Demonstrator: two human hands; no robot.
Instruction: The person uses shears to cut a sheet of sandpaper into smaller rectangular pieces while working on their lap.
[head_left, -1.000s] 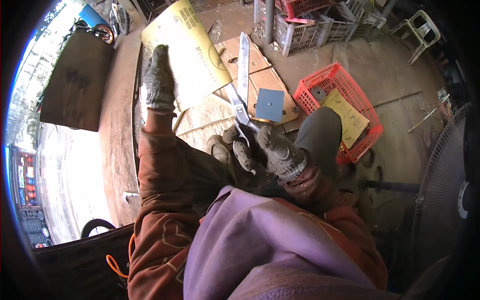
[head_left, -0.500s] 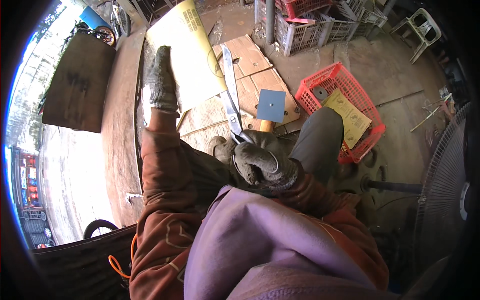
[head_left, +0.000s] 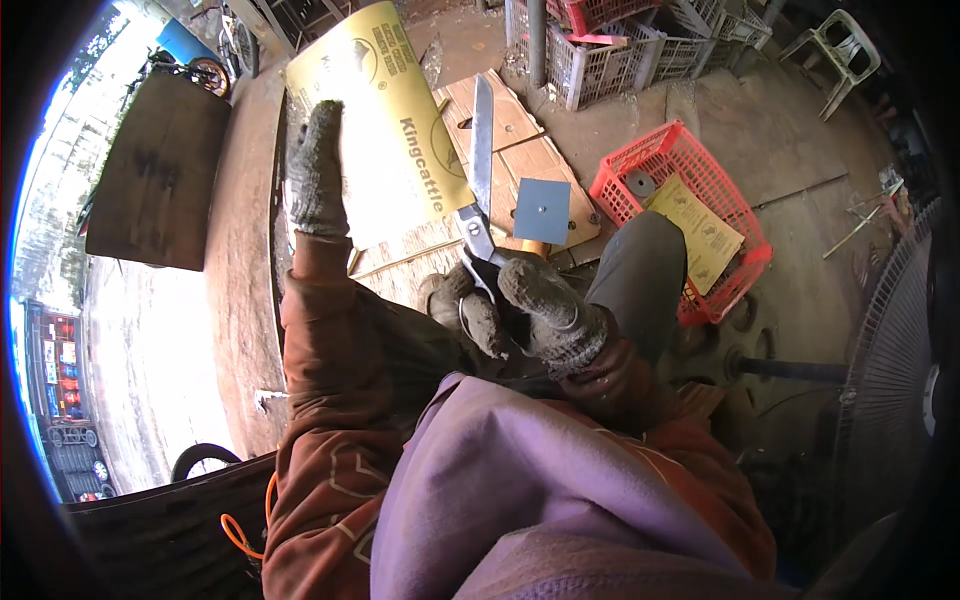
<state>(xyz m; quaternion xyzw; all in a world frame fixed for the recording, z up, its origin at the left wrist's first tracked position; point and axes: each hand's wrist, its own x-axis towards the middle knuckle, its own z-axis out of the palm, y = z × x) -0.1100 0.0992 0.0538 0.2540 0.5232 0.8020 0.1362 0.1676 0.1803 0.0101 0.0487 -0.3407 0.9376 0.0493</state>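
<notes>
**Shears set at the edge of a yellow sheet**

Person seated low, both hands in grey knit gloves. Left hand [head_left: 316, 170] stretched out, fingers flat and together, pressing on the near edge of a large yellow sheet [head_left: 385, 110] that lies tilted over flattened cardboard [head_left: 520, 150]. Right hand [head_left: 545, 315] is closed tight round the handles of a pair of metal shears [head_left: 480, 180], held close to the knee. The long blades lie together and point away, along the sheet's right edge; whether the tips touch the sheet I cannot tell.

How the cut would go best, by my reading: keep the left palm flat and well off the blade line, so the sheet stays pinned without the fingers in the path. Open the blades wide, feed the sheet deep into the throat near the pivot, and close short of the tips, so the edge runs clean and does not jag. Keep the shears in line with the forearm; a twisted wrist would bend the sheet.

Count of what lies about:
- yellow sheets: one large under the left hand, one smaller yellow piece [head_left: 695, 230] in the basket
- red basket [head_left: 640, 165]: one beside the right knee; grey crates [head_left: 600, 60] stacked further back, at least two, with a red one on top
- small square blue-grey plate [head_left: 541, 210]: one, just beyond the right hand
- shears: one pair
- pale plastic chair [head_left: 840, 45]: one, far corner
- standing fan [head_left: 900, 370]: one, at the right rim
</notes>
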